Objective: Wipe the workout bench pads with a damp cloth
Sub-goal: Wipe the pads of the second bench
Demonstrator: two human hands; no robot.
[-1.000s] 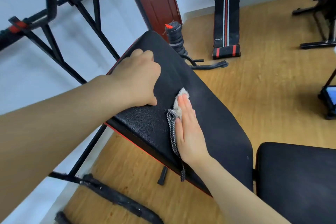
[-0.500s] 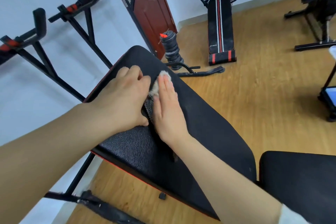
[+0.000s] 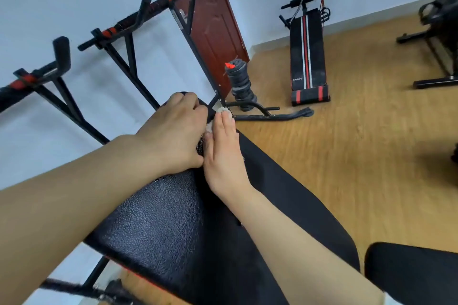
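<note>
Pad (image 3: pixel 161 230): long, black pebbled vinyl, under both hands. Left hand (image 3: pixel 173 131) curls over its far end, gripping it. Right hand (image 3: pixel 223 153) lies flat beside it, fingers straight, pressing fluffy pale cloth (image 3: pixel 221 109) that peeks past the fingertips.

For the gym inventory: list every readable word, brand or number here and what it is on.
Small white brand word on the sit-up bench, near its lower end: too blurred to read.
No text visible on the backrest pad, cloth or weight plates.
</note>
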